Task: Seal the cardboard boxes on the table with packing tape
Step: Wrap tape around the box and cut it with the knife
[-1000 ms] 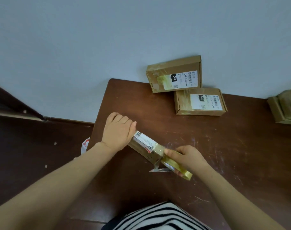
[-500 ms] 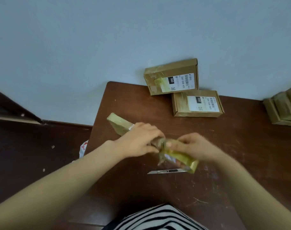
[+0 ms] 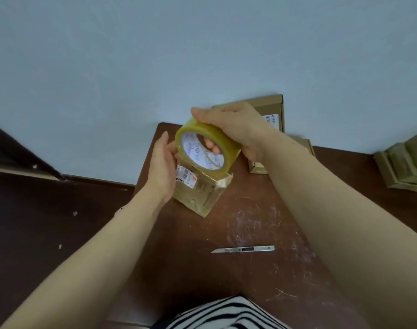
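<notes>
Yellowish, see-through packing tape on a wide roll (image 3: 227, 141) was gripped from above by the right hand (image 3: 236, 125), thumb on the near rim and fingers curled over the far side, one fingertip showing through the printed core. The roll's lower rim met the upper end of a small brown cardboard box (image 3: 200, 194) that was already glossy with tape and bore a white barcode label. The box sat directly under that hand, tilted, with its near corner on the dark brown wooden table (image 3: 262, 233).

The left hand (image 3: 162, 167) pressed its palm against the box's side, fingers held together and nearly straight, their tips reaching up beside the roll.

Nearer the person than both hands, a slim silver utility knife (image 3: 243, 249) lay flat on the scratched tabletop, well apart from the box. Behind the right hand, two flat tan cardboard boxes (image 3: 275, 112) were partly hidden by its wrist. Far out past the right forearm sat a stack of taped cardboard packages (image 3: 404, 162). A black-and-white striped shirt (image 3: 224, 314) showed at the bottom edge.
</notes>
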Demonstrator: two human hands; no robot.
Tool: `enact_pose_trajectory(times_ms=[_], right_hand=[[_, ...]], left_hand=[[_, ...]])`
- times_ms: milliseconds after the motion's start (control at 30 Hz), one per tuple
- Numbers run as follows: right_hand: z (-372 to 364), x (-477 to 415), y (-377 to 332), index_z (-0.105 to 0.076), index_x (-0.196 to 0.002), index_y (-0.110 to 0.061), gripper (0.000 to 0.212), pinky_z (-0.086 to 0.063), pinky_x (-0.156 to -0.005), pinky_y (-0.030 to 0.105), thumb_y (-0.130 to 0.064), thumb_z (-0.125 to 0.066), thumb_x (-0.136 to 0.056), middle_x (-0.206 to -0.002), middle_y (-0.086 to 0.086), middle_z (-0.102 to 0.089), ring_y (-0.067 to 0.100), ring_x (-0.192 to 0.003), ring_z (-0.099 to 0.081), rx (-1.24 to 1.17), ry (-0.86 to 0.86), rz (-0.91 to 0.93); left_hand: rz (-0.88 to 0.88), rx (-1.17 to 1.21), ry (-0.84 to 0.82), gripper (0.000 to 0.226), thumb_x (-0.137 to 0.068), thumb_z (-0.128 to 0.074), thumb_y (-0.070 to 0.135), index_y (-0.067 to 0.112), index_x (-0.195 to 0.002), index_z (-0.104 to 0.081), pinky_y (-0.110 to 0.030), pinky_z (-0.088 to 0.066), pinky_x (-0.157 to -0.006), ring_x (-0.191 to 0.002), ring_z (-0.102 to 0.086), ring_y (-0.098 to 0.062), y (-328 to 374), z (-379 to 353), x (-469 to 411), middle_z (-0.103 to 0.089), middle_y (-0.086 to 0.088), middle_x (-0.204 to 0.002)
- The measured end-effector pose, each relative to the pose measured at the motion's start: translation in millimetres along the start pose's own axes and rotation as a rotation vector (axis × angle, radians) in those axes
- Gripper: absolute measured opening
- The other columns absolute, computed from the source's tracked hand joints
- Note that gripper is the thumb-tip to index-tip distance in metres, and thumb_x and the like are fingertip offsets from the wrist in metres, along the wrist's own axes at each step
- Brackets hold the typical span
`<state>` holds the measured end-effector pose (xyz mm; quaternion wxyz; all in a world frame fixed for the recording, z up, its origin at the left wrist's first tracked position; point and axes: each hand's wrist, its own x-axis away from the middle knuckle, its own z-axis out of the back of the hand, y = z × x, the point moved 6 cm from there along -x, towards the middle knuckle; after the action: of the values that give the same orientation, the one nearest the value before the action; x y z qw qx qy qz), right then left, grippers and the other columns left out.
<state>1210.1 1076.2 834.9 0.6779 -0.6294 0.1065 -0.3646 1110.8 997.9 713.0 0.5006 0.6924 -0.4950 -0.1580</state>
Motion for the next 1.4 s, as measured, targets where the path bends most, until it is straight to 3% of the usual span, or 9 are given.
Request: enact_pose_trajectory(times_ms=[167,267,333,433,600,833,1033,1200,1400], right_hand=[[-26,-12,-4,-0.065,-0.078,-0.002,0.044,-0.051,-0.051,0.026,-0.045,-0.068,-0.084,-0.057,0.012,-0.066,0.021,-0.045,-0.060,-0.002,-0.065,-0.089],[-26,-7,-5,-0.063,-0.080,-0.001,0.031,-0.050,-0.048,0.026,-0.031,-0.068,-0.085,-0.053,0.013,-0.062,0.022,-0.042,-0.057,-0.063,-0.068,-0.133],[-19,1,-12,-0.062,-0.077,-0.001,0.026,-0.049,-0.045,0.024,-0.025,-0.067,-0.086,-0.053,0.012,-0.061,0.022,-0.043,-0.056,-0.071,-0.042,-0.111],[-1,20,-25,-0.063,-0.074,0.000,0.025,-0.049,-0.044,0.023,-0.021,-0.066,-0.086,-0.056,0.012,-0.065,0.020,-0.044,-0.059,-0.072,-0.048,-0.076],[27,53,-23,-0.067,-0.075,0.004,0.029,-0.051,-0.045,0.025,-0.023,-0.066,-0.087,-0.061,0.015,-0.068,0.020,-0.044,-0.063,-0.082,-0.074,-0.084],[33,69,28,-0.069,-0.076,0.002,0.030,-0.053,-0.050,0.026,-0.024,-0.062,-0.089,-0.063,0.016,-0.067,0.021,-0.045,-0.061,-0.233,0.012,-0.143],[34,60,34,-0.068,-0.078,0.000,0.027,-0.050,-0.049,0.026,-0.024,-0.061,-0.089,-0.060,0.014,-0.064,0.020,-0.043,-0.057,-0.271,0.026,-0.128],[32,51,28,-0.068,-0.074,-0.004,0.027,-0.051,-0.051,0.028,-0.024,-0.060,-0.089,-0.060,0.013,-0.064,0.020,-0.044,-0.057,-0.266,0.003,-0.125],[29,45,32,-0.068,-0.083,-0.001,0.026,-0.051,-0.052,0.029,-0.025,-0.061,-0.089,-0.063,0.014,-0.065,0.020,-0.046,-0.058,-0.273,0.000,-0.146]], left_hand=[[-0.073,0.011,0.442,0.062,-0.098,-0.044,0.027,0.026,-0.039,-0.063,-0.026,-0.048,-0.054,-0.047,-0.061,-0.006,5,8,-13,-0.062,0.007,-0.049],[-0.110,0.031,0.476,0.059,-0.098,-0.044,0.018,0.023,-0.041,-0.056,-0.017,-0.040,-0.040,-0.036,-0.052,-0.004,5,2,-21,-0.053,0.009,-0.038],[-0.135,0.003,0.536,0.042,-0.098,-0.045,0.017,0.015,-0.056,-0.049,-0.017,-0.042,-0.046,-0.044,-0.054,-0.009,4,2,-23,-0.054,0.005,-0.044],[-0.149,-0.022,0.568,0.046,-0.096,-0.046,0.019,0.016,-0.051,-0.052,-0.036,-0.047,-0.066,-0.064,-0.054,-0.019,3,5,-28,-0.054,-0.005,-0.059],[-0.216,-0.086,0.538,0.064,-0.096,-0.045,0.018,0.023,-0.033,-0.053,-0.026,-0.039,-0.058,-0.041,-0.047,-0.003,-1,-2,-32,-0.049,0.010,-0.037],[-0.199,-0.264,0.458,0.059,-0.098,-0.040,0.044,0.024,-0.048,-0.063,-0.027,-0.046,-0.066,-0.055,-0.059,-0.003,4,-2,-35,-0.065,0.009,-0.053],[-0.412,-0.485,0.422,0.043,-0.095,-0.042,0.054,0.026,-0.076,-0.068,-0.044,-0.052,-0.084,-0.077,-0.069,-0.013,21,-7,-19,-0.072,0.007,-0.069],[-0.231,-0.409,0.296,0.066,-0.097,-0.025,0.060,0.016,-0.085,-0.072,-0.032,-0.053,-0.080,-0.077,-0.071,-0.014,18,-7,-7,-0.074,-0.002,-0.074],[-0.076,-0.319,0.103,0.063,-0.101,-0.025,0.049,0.013,-0.084,-0.074,-0.048,-0.048,-0.094,-0.082,-0.068,-0.028,8,-17,12,-0.072,-0.018,-0.083]])
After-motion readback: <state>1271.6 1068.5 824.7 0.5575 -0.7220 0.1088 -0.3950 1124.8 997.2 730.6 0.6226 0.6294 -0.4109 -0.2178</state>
